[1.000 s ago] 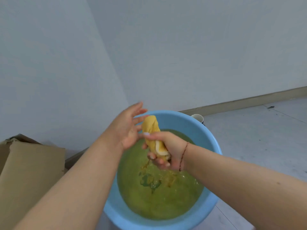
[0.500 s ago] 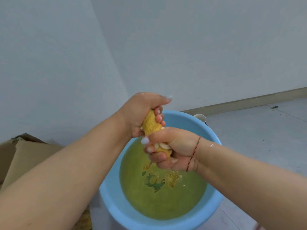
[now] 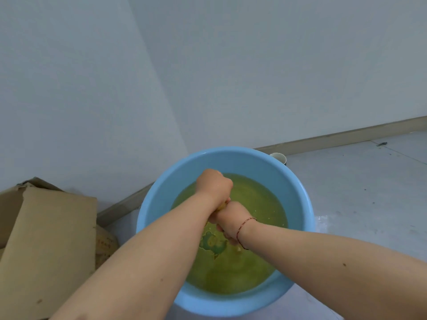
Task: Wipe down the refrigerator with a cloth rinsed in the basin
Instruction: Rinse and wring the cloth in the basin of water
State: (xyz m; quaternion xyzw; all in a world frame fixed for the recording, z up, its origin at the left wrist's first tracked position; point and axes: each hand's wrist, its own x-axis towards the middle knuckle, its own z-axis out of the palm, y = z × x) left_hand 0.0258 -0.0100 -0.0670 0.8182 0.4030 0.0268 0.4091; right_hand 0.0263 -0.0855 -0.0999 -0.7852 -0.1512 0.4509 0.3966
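A round light-blue basin (image 3: 161, 192) sits on the floor, holding yellow-green water. Over the water both my fists are closed on a yellow cloth (image 3: 222, 206), of which only a small sliver shows between them. My left hand (image 3: 215, 185) grips its far end, knuckles up. My right hand (image 3: 231, 220), with a red string bracelet on the wrist, grips the near end just below. The two hands touch. The refrigerator is not in view.
A brown cardboard box (image 3: 46, 245) stands at the left, close to the basin. A small white cup (image 3: 278, 157) sits behind the basin's far rim by the skirting board. Plain walls meet in a corner behind; grey floor extends to the right.
My left hand went from open beside the cloth to closed on its top end. Both fists have since drawn together and lower over the water, hiding most of the cloth.
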